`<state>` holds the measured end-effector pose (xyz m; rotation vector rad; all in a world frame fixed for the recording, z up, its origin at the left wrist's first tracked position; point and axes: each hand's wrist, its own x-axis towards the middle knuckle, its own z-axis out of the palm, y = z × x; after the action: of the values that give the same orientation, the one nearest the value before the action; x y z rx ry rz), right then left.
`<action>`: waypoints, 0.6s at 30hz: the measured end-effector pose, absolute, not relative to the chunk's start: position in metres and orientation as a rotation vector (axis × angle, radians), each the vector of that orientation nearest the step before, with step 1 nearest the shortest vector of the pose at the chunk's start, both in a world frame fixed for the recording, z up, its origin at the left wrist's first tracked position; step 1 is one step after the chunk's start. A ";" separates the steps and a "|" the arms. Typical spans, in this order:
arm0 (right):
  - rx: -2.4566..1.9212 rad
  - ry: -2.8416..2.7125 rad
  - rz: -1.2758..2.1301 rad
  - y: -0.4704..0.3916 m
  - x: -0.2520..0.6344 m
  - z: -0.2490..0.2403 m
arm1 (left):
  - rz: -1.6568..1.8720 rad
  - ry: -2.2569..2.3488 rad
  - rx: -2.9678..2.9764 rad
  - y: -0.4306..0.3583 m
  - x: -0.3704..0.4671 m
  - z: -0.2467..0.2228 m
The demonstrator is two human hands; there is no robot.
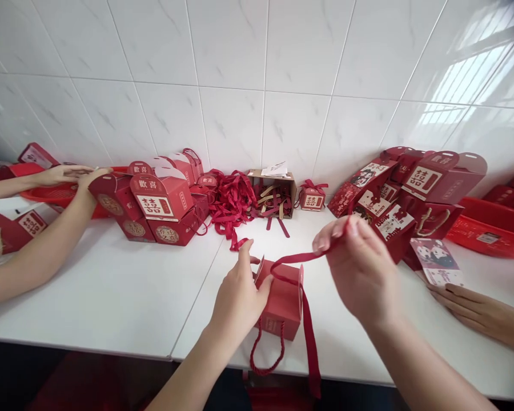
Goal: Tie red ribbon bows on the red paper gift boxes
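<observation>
In front of me a small red gift box [281, 299] rests on the white table, a twisted red cord handle [268, 371] hanging from its near side. My left hand [242, 294] grips the box's left side, thumb on top and fingers partly hidden behind it. Raised to the right of the box, my right hand [362, 265] pinches one end of a red ribbon [312, 337]. The ribbon crosses the top of the box, passes at the right flap and drops over the table's front edge.
A tangled heap of red ribbons [233, 200] lies behind, beside an open carton [289, 197] of strips. Stacked red boxes [160, 200] stand left, more boxes [428, 182] right. Other people's hands reach in at left [60, 174] and right [475, 308]. Red baskets [488, 234] sit at the sides.
</observation>
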<state>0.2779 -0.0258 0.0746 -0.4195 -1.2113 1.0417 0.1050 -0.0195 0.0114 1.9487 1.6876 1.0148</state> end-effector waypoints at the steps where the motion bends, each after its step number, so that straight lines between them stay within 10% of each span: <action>1: -0.444 -1.215 1.096 -0.023 0.274 0.065 | 1.033 1.680 1.928 -0.020 0.106 0.009; 18: -1.013 -1.612 0.964 -0.003 0.250 0.023 | 1.322 0.844 0.812 -0.022 0.104 0.000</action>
<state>0.2496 -0.0026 0.0230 -1.0126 -1.6117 0.9639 0.1041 -0.0217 -0.0005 0.8123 0.8442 1.3218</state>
